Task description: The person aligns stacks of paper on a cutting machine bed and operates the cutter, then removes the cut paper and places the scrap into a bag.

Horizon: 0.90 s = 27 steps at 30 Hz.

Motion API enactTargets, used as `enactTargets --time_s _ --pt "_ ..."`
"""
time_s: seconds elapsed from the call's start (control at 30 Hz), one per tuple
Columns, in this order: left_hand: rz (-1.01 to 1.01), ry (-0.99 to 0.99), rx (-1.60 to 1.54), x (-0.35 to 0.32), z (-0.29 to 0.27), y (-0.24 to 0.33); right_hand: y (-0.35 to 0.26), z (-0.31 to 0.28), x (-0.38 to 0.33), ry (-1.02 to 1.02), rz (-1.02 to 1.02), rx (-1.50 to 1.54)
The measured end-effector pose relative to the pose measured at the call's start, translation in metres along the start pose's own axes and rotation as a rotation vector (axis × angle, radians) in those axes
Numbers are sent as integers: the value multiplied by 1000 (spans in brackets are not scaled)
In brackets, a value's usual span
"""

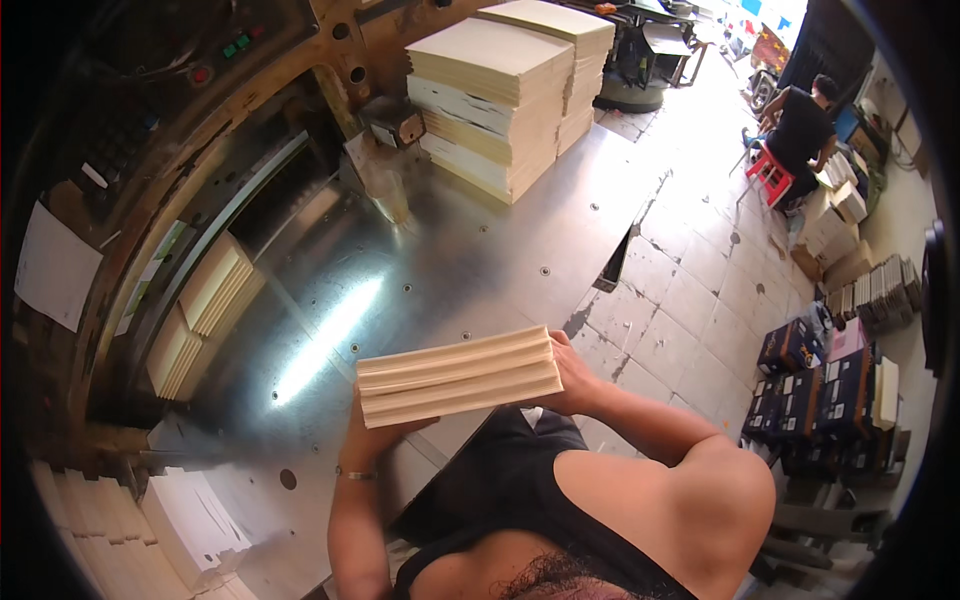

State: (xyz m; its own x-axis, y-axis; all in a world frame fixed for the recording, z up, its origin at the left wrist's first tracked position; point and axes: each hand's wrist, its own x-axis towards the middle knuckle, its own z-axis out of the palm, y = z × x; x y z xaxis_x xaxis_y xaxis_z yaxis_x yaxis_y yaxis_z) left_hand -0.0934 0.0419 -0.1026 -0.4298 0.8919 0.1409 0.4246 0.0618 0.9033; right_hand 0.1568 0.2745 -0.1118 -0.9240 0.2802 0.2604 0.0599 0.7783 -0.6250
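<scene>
Between my two hands is a thick stack of cream paper (460, 375), its layered edges facing up toward me, in front of my body at the table's near edge. My left hand (393, 432) grips its left end from below; most of the fingers are behind the paper. At the other end my right hand (572, 375) is closed around the right side, fingers partly hidden. Under the machine's beam on the left lie more cream paper stacks (215, 285), apart from my hands.
A metal machine table (450, 260) spreads ahead, bearing a tall paper pile (490, 110) at the back. White paper (195, 515) stands at the lower left. Dark boxes (800, 405) line the right wall. Farther off, a person (800, 125) sits on a red stool (768, 175).
</scene>
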Motion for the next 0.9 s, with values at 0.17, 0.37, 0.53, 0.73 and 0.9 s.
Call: enactTargets --time_s 0.17,0.37,0.53,0.73,0.9 --pt "115 21 165 -5 1 -9 -6 -5 2 27 -1 26" --pt "207 58 274 -9 2 -24 -66 -94 22 129 -55 157" --pt "127 29 281 -13 4 -18 -115 -132 66 -312 -141 -76" --pt "-23 8 163 -18 1 -24 -143 -81 110 -539 -192 -374" --pt "55 -1 261 -15 0 -23 -136 -64 108 -497 -211 -375"
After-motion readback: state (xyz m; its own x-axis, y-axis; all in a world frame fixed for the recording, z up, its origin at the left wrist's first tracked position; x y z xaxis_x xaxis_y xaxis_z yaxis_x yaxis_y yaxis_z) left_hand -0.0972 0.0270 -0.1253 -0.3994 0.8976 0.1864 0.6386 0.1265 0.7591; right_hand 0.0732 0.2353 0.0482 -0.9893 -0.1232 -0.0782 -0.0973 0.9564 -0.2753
